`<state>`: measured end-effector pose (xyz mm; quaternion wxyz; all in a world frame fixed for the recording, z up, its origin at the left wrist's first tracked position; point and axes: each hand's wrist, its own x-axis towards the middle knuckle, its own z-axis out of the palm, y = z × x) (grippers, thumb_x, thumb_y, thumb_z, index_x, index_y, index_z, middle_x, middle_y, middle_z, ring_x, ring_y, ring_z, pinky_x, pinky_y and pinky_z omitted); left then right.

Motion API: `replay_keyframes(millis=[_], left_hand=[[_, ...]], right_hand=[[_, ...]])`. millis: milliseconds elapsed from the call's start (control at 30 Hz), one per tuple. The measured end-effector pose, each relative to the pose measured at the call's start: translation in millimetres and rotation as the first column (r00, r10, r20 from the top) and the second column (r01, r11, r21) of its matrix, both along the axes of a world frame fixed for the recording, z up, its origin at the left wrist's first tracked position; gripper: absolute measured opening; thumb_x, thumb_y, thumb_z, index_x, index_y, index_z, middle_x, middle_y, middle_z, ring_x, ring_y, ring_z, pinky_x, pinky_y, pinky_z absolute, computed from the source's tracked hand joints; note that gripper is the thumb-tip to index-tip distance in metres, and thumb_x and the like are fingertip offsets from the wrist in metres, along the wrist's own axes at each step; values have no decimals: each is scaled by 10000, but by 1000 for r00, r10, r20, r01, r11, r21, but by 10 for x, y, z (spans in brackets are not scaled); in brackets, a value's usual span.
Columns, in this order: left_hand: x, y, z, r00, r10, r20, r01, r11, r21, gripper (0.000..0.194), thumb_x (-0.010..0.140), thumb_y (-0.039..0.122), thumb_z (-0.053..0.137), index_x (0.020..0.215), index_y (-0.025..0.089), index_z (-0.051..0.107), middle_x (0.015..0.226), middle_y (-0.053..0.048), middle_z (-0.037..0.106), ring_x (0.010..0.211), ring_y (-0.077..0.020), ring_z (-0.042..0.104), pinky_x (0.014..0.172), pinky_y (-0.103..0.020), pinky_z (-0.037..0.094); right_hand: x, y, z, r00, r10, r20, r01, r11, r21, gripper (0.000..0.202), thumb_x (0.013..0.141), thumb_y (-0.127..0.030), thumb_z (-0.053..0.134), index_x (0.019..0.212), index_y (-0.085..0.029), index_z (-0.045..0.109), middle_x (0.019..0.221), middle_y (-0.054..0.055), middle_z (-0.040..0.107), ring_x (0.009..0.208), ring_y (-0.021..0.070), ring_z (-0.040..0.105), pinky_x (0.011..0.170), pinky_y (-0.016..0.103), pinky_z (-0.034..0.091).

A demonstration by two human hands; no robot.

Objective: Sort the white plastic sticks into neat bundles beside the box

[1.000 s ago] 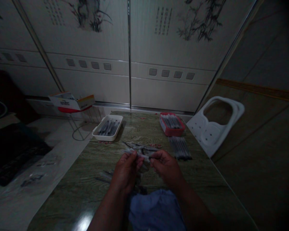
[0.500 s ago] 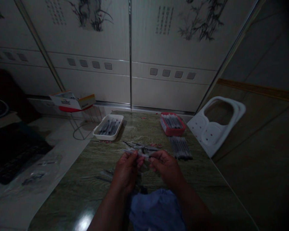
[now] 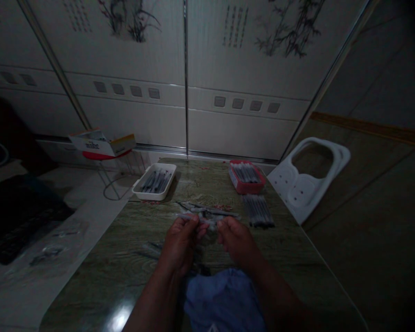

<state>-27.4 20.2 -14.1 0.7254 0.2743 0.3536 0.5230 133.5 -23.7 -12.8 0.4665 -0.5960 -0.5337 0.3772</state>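
Over the middle of the wood-grain table point(image 3: 197, 184), my left hand point(image 3: 181, 237) pinches a thin pen-like piece in a clear sleeve point(image 3: 188, 216). My right hand point(image 3: 233, 233) is closed at the right end of the same clear material; its fingertips cover what they grip. Loose dark pen-like pieces point(image 3: 219, 212) lie just beyond my hands, and more point(image 3: 152, 250) lie left of my left wrist. A row of sleeved pieces point(image 3: 258, 210) rests to the right, in front of a red box point(image 3: 251, 186) filled with similar ones.
A white tray point(image 3: 152, 196) of pens stands at the back left. Left of the table, an open carton point(image 3: 97, 145) sits on a red stool point(image 3: 97, 157). A white folding chair point(image 3: 307, 203) is at the right edge. Blue cloth point(image 3: 224, 299) lies near my body.
My right hand's fingers have drawn closer together and curled more. My left hand stays nearly in place. The whole view has shifted slightly.
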Motion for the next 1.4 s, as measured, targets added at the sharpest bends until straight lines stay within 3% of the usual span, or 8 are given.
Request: replay_keyframes(millis=[167, 267, 433, 667, 833, 967, 1167, 1400], left_hand=[[19, 2, -2, 1000, 26, -5, -26, 999, -29, 260, 766, 244, 807, 919, 166, 612, 865, -41, 702, 790, -148, 704, 724, -237, 559], [25, -1, -11, 1000, 28, -8, -28, 999, -26, 270, 760, 255, 815, 915, 160, 615, 868, -45, 706, 788, -146, 707, 726, -236, 561], [22, -31, 15, 1000, 21, -15, -20, 999, 28, 292, 754, 265, 822, 906, 166, 593, 809, -30, 705, 744, -141, 709, 705, -229, 561], [57, -63, 76, 1000, 6, -10, -6, 1000, 17, 324, 739, 268, 832, 939, 173, 594, 810, -34, 713, 707, -147, 711, 663, -229, 566], [47, -29, 70, 998, 58, 26, -57, 997, -55, 269, 775, 205, 802, 967, 171, 616, 796, -27, 702, 703, -129, 705, 662, -207, 573], [44, -15, 57, 996, 78, 34, -76, 995, -65, 240, 788, 199, 791, 937, 169, 606, 818, -33, 705, 723, -134, 709, 689, -223, 583], [61, -43, 55, 999, -13, 42, 15, 998, -63, 253, 806, 259, 780, 977, 160, 623, 852, -65, 731, 752, -163, 727, 707, -246, 584], [56, -75, 80, 999, -26, 43, 28, 999, -43, 220, 808, 246, 779, 930, 156, 620, 837, -67, 740, 730, -139, 717, 701, -218, 577]], right_hand=[[0, 6, 9, 999, 36, -33, -35, 999, 33, 341, 990, -492, 454, 830, -217, 576, 653, -23, 594, 579, 134, 545, 548, 247, 385], [6, -3, 0, 997, 32, 65, -39, 994, 102, 276, 995, -459, 460, 900, -227, 574, 744, -8, 628, 651, 149, 576, 596, 260, 393], [17, -22, 11, 979, -23, 203, -7, 989, 147, 311, 995, -469, 456, 807, -236, 541, 681, -15, 566, 635, 160, 518, 595, 272, 354], [14, -1, -2, 1000, -7, 9, 6, 997, 73, 469, 988, -583, 410, 702, -226, 514, 584, -30, 502, 539, 136, 477, 523, 256, 355], [10, -9, 17, 998, 34, -53, -29, 996, 89, 377, 991, -531, 442, 886, -215, 620, 686, -9, 627, 581, 139, 564, 558, 256, 419], [2, -9, 12, 999, 32, 2, -32, 994, 108, 249, 949, -429, 561, 1058, -221, 643, 841, 15, 697, 704, 162, 634, 609, 264, 457], [-23, -20, 19, 994, 38, 99, -53, 987, 152, 225, 975, -402, 524, 1027, -218, 641, 825, 25, 690, 703, 169, 628, 635, 280, 462], [-26, -81, 110, 964, 21, 264, -83, 970, 227, 198, 996, -366, 480, 934, -224, 603, 823, 29, 647, 752, 182, 586, 667, 292, 406]])
